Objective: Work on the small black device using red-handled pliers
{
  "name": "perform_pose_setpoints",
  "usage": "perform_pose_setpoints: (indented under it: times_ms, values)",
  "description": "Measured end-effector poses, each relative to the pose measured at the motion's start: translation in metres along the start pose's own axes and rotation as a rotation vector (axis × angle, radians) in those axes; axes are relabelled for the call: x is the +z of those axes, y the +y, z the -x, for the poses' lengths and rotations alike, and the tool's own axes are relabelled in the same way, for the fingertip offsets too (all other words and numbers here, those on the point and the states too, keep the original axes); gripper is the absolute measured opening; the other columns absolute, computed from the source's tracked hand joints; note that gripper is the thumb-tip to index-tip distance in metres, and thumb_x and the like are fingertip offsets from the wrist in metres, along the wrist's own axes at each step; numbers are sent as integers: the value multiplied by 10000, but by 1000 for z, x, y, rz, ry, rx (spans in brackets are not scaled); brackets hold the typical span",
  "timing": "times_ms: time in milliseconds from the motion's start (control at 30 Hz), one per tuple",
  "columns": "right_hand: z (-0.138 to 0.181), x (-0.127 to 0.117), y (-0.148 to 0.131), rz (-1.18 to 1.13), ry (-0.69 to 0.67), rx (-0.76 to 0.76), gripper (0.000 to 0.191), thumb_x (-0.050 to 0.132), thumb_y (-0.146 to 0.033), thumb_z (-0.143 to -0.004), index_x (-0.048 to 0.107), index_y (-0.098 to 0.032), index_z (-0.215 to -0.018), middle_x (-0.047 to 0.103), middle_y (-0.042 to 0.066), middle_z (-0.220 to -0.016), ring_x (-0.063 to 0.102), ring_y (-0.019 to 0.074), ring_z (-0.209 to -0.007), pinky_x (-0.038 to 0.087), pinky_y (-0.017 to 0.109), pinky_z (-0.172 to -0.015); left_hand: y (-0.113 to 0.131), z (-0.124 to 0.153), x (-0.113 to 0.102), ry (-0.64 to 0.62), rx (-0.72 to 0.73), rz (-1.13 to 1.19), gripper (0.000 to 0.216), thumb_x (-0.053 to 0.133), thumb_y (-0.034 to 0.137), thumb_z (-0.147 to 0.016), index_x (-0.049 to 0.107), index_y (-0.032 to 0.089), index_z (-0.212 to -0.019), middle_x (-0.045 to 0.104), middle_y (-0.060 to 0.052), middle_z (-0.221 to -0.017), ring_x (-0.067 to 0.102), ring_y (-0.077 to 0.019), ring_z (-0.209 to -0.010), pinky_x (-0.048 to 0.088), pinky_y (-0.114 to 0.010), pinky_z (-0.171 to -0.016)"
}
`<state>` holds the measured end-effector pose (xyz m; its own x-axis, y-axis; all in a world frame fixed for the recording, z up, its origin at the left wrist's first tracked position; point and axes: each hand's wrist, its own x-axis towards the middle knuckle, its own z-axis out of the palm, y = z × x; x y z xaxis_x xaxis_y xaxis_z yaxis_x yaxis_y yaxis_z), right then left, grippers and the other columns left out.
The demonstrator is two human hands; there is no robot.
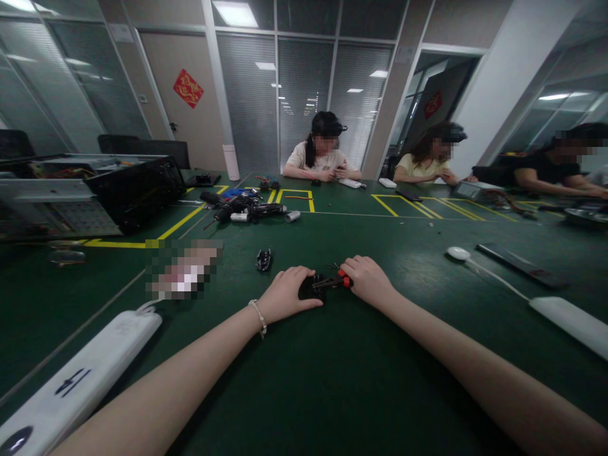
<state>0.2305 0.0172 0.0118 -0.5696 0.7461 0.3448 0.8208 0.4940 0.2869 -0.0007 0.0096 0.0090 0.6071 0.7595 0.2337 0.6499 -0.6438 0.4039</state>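
Note:
My left hand [287, 294] rests on the green table [332, 380], fingers curled over a small black object [310, 288] that it presses down. My right hand [368, 278] is closed around a small red-handled tool [338, 278], whose dark tip reaches onto the black object. The two hands sit close together at the table's middle. A bead bracelet [259, 316] circles my left wrist. A second small black part [263, 259] lies just beyond my left hand.
A white power strip [80, 380] lies near left, another [570, 320] with a cable near right. An open computer case [90, 193] stands far left, a pile of tools [247, 208] behind. Three people sit along the far side.

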Motion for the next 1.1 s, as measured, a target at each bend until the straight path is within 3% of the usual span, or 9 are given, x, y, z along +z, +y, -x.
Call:
perform_pose_setpoints:
  times_ms: [1100]
  values:
    - [0,0,0,-14,1,3,210,440,-50,-703,571,-135,-843,578,69,-833,467,166,-741,320,270,-665,0,0,0,4,6,-8,582,512,601,-711,429,215,-1138,513,-64,-1121,471,-256,-1026,357,-381,-844]
